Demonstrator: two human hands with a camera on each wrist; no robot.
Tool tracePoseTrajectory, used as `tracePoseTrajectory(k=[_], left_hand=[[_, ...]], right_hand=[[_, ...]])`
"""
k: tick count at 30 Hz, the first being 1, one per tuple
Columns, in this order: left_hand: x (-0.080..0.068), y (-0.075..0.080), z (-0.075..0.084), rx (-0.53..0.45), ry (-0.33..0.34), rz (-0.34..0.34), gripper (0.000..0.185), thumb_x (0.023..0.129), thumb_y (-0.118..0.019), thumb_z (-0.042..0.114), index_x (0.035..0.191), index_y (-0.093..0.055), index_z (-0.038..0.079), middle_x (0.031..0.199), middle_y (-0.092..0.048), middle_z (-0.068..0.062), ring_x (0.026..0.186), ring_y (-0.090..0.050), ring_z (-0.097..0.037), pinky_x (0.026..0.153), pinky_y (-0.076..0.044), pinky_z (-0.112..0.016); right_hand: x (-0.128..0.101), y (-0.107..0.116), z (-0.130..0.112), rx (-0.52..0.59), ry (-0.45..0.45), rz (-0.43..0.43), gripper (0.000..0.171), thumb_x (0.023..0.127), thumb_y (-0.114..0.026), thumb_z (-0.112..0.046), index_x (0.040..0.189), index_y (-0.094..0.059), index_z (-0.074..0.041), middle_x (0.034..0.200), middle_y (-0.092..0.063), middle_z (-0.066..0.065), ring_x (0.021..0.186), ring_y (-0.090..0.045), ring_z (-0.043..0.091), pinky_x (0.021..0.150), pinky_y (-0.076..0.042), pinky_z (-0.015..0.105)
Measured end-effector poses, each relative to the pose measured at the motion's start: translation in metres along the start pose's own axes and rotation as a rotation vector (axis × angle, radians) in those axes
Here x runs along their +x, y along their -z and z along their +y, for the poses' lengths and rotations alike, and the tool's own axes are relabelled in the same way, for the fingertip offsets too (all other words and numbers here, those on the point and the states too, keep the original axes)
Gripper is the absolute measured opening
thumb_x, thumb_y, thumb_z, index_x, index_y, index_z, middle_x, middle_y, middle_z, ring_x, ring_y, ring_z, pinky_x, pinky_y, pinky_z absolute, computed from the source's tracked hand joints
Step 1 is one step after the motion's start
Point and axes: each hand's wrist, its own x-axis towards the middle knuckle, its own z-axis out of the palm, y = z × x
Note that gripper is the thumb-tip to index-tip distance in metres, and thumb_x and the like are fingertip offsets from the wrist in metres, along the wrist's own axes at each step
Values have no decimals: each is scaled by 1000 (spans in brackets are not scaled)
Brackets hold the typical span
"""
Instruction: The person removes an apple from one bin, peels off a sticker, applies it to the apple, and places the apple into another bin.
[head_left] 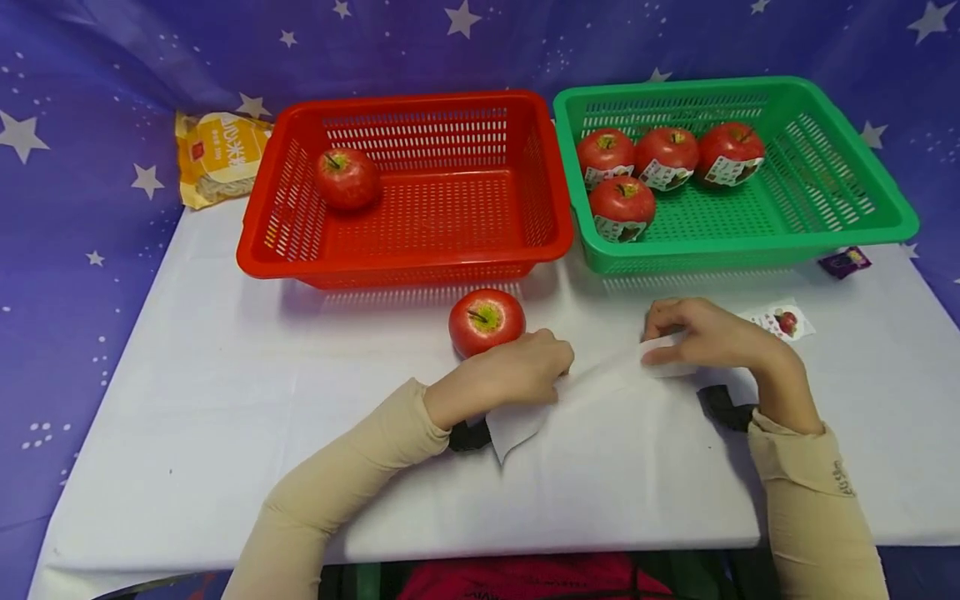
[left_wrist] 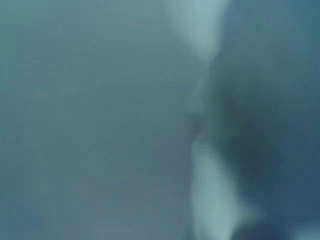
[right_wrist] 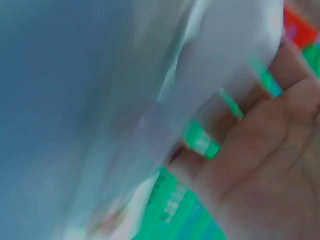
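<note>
My left hand (head_left: 517, 367) has its fingers curled on a thin white sheet (head_left: 517, 427), a corner of which hangs below the knuckles. The sheet stretches rightward to my right hand (head_left: 701, 332), whose thumb and fingers pinch its other end. In the right wrist view the sheet (right_wrist: 220, 60) looks thin and translucent across the fingers, above the right palm (right_wrist: 270, 165). Just behind the left hand stands a red apple (head_left: 486, 321), its lower edge partly hidden. The left wrist view is too blurred for detail.
A red basket (head_left: 427, 268) holds one apple (head_left: 347, 179). The green basket (head_left: 750, 257) beside it holds several apples (head_left: 667, 154) with paper labels. A printed label (head_left: 786, 322) lies by the right hand. A yellow packet (head_left: 221, 158) and small purple wrapper (head_left: 845, 262) lie near the baskets.
</note>
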Motion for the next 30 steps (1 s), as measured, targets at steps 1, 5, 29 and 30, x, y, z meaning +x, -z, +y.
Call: tracePoseTrajectory(k=[1,5,29,30], left_hand=[[-4,2,0,27,-7,-55,10,84,-67,8,90,-59,10,87,-56,-1,87,-50,-16,68,-41,-22],[-13,5,-2,109,-49,-225,21,78,-74,9,79,-54,15,81,-49,3,83,-47,-12,63,-37,-20],[26,-10,8,-606,-187,195,17,93,-63,22,80,-65,11,65,-54,7,65,-45,-4,61,-34,-15],[26,-10,7,-634,-185,209,15,92,-64,21,82,-67,10,68,-56,6,67,-47,-4,63,-35,-14]], right_hand=[[-3,5,5,45,-28,-14,14,79,-77,-13,74,-64,-14,76,-54,-4,69,-47,8,62,-43,24],[-16,23,25,182,-148,-70,10,86,-70,-15,80,-66,-8,72,-57,-1,62,-52,14,55,-46,28],[6,-1,-16,340,234,-36,17,80,-73,2,89,-65,-12,80,-63,-2,69,-55,11,57,-47,26],[6,-2,-17,352,226,9,19,79,-73,3,89,-64,-10,82,-62,0,71,-55,12,58,-46,26]])
